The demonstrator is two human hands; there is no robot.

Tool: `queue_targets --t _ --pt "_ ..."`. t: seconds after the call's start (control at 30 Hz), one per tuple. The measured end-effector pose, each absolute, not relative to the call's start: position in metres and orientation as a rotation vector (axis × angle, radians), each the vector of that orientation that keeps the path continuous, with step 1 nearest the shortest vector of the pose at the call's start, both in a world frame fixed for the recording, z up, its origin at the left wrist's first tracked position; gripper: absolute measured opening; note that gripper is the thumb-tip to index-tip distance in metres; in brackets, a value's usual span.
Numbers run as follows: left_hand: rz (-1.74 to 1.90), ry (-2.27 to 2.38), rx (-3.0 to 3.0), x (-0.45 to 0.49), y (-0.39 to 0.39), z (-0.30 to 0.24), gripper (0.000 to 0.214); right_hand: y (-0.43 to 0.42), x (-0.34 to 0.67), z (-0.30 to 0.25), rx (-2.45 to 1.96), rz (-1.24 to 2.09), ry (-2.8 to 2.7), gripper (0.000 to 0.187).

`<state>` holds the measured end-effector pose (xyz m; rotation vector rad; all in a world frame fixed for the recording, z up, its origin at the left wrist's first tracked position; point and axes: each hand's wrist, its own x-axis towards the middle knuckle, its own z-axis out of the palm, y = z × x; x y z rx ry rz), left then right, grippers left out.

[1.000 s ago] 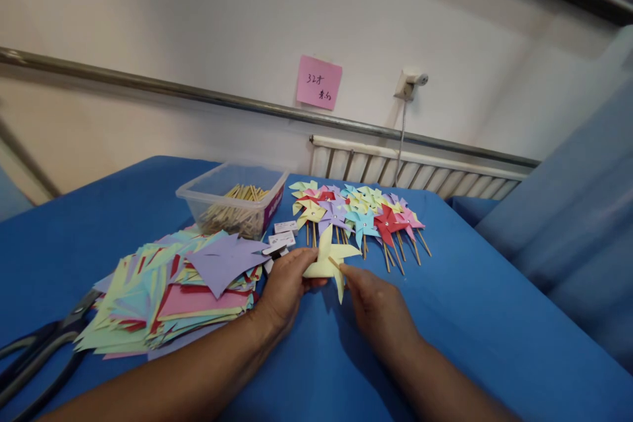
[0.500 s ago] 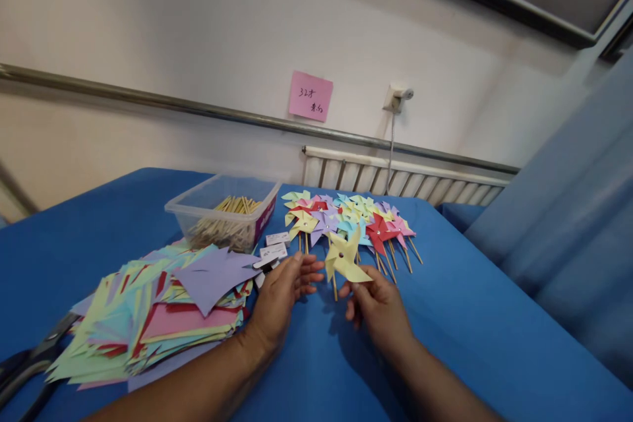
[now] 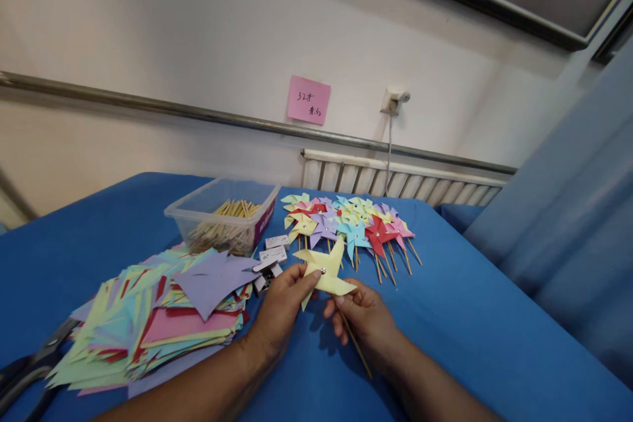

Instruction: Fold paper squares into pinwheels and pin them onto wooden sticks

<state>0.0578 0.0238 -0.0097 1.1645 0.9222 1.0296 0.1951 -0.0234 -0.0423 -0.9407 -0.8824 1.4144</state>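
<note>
A pale yellow paper pinwheel (image 3: 332,282) on a thin wooden stick (image 3: 357,348) is held between my two hands over the blue table. My left hand (image 3: 283,306) pinches its left side, the thumb beside the shiny pin at the centre. With closed fingers, my right hand (image 3: 370,322) grips it just below the lower right blade, where the stick meets the paper. The stick slants down to the right, under my right hand. Just beyond lie several finished pinwheels (image 3: 378,233) in yellow, purple, blue, red and pink.
At left is a heap of cut coloured paper (image 3: 192,326), with black-handled scissors (image 3: 37,362) beside it. Behind it stands a clear plastic box (image 3: 198,219) of wooden sticks. Small white boxes (image 3: 273,255) sit near my left hand. A radiator (image 3: 356,175) runs along the wall.
My left hand, open and apart before, now grips the pinwheel. The pinwheel has come lower and closer, and its stick now slants down to the right.
</note>
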Motion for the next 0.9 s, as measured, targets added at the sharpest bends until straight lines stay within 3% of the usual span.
queue_targets --t 0.7,0.9 --pt "0.964 0.927 1.196 0.057 0.032 -0.011 0.023 -0.019 0.189 -0.033 -0.989 1.452 -0.939 0.049" --pt "1.087 0.942 1.138 0.053 0.04 -0.012 0.023 -0.019 0.188 -0.041 -1.063 1.465 -1.022 0.05"
